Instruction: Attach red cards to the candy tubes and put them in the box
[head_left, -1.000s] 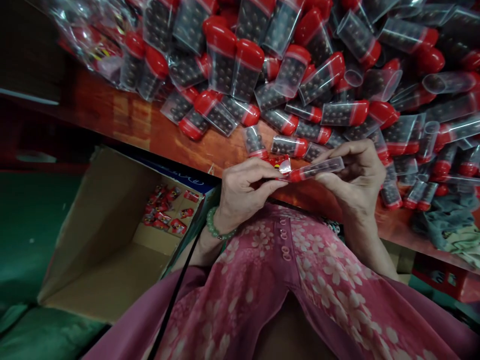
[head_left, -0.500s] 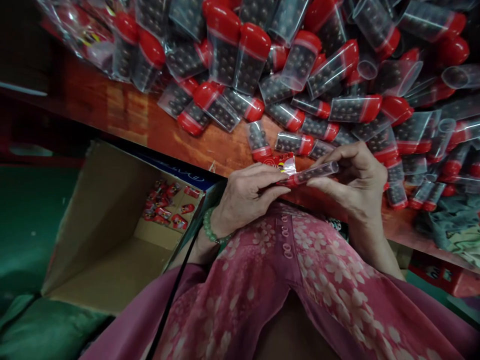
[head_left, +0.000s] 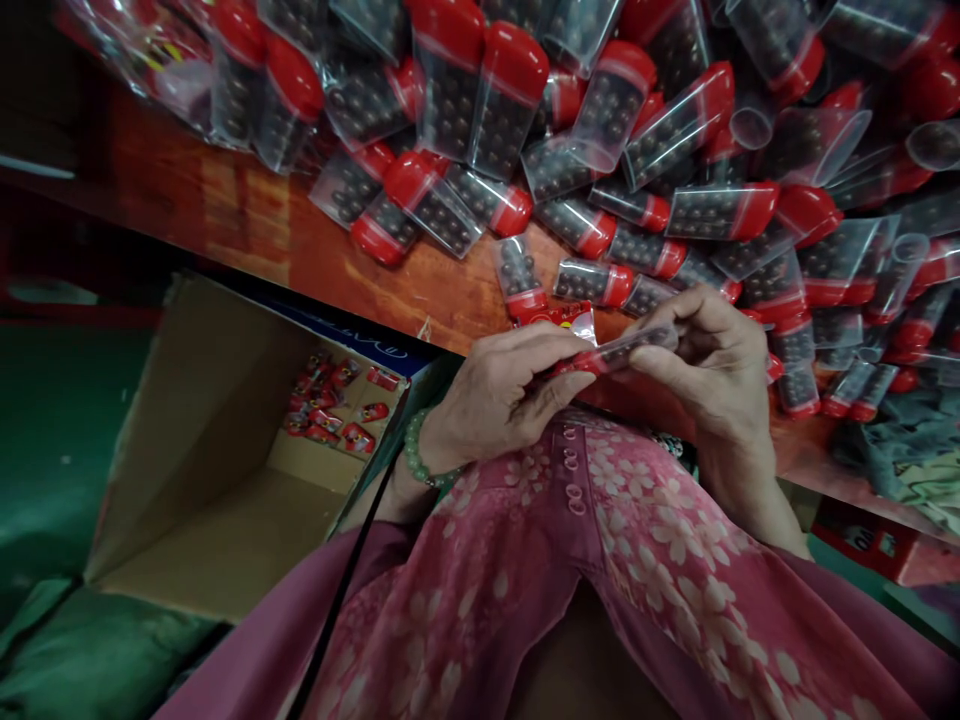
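Note:
A small clear plastic tube [head_left: 616, 354] with a red cap and dark round pellets inside lies nearly level between my hands, over the table's front edge. My left hand [head_left: 510, 385], with a green bead bracelet at the wrist, pinches the red capped end between thumb and fingers. At the clear end, my right hand [head_left: 709, 365] closes its thumb and fingers around the tube. Just behind my left fingers rests a red printed packet [head_left: 574, 318], partly hidden. Another capped tube [head_left: 519, 272] stands close beyond it.
Many red-capped tubes of pellets [head_left: 510, 100] cover the orange-brown table [head_left: 247, 215]. Below its edge at left, an open cardboard box [head_left: 217, 470] holds several small red packets [head_left: 322, 405]. Dark cloth [head_left: 885, 440] lies at the right, above a red box [head_left: 862, 540].
My right thumb has moved onto the tube's clear end, covering more of it. My left fingers have shifted slightly right along the tube. The view has moved a little.

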